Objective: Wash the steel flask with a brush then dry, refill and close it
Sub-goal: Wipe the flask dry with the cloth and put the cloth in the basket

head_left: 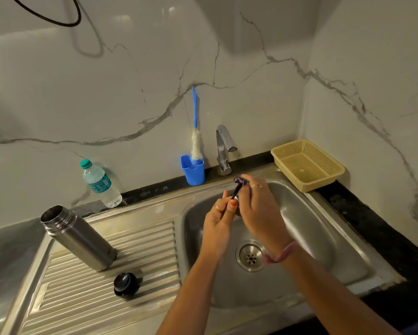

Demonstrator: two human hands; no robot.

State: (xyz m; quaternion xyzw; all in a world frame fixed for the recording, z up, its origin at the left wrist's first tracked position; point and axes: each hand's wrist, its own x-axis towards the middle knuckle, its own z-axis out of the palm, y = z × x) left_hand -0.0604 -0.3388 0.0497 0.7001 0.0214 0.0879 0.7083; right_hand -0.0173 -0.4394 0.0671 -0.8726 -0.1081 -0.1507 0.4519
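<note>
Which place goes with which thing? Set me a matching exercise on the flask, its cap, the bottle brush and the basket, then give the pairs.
Things:
1. steel flask
2. black cap
3. bottle brush
4. yellow basket

Places:
A. standing in the blue holder behind the sink
B. on the counter corner, right of the tap
C. open, on the ribbed drainboard at its far end
D. on the drainboard nearer the camera

Pairs: 1-C, 2-D, 3-A, 4-B

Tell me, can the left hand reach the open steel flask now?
Probably yes, once freed: the left hand grips a small dark object over the sink; the steel flask stands unobstructed on the drainboard.
</note>
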